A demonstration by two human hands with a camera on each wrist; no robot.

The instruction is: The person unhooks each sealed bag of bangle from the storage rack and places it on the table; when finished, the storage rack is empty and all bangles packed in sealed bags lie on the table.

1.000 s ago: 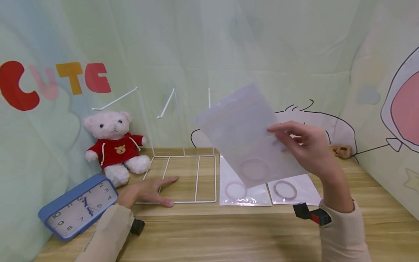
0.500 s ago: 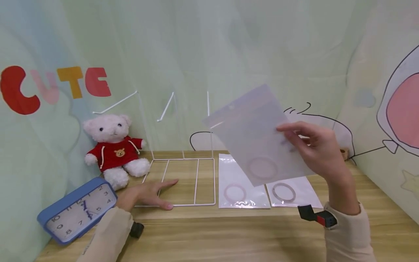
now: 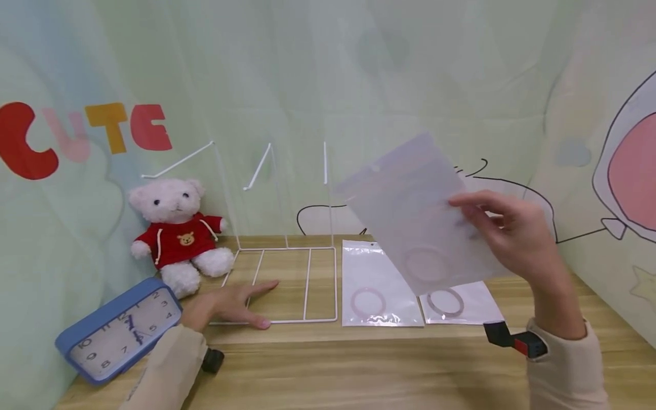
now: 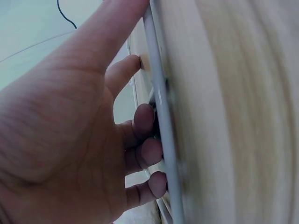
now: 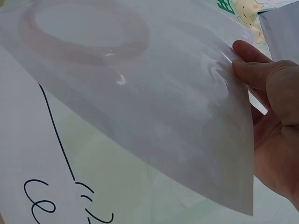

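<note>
My right hand (image 3: 517,236) pinches the right edge of a translucent zip bag (image 3: 405,199) between thumb and fingers, holding it tilted above the table. Inside that bag a pale pink bangle-like ring (image 5: 88,53) shows through, near the lower end in the head view. At the left, my left hand (image 3: 233,303) rests with spread fingers on the base of a white wire rack (image 3: 336,285). The left wrist view shows its fingertips (image 4: 152,151) behind the front wire (image 4: 161,100). Two more bags lie flat to the rack's right: one with a pink ring (image 3: 368,303), one with a greyish ring (image 3: 445,303).
A white teddy bear (image 3: 187,239) in a red hoodie sits behind the left hand. A blue clock (image 3: 120,330) leans beside the left forearm. Upright wires with arms (image 3: 258,165) rise at the rack's back. A printed curtain (image 3: 461,68) surrounds the wooden table (image 3: 328,370).
My right hand has carried the bag to the right, uncovering more of the flat bag with the pink ring. The left hand has stayed on the rack.
</note>
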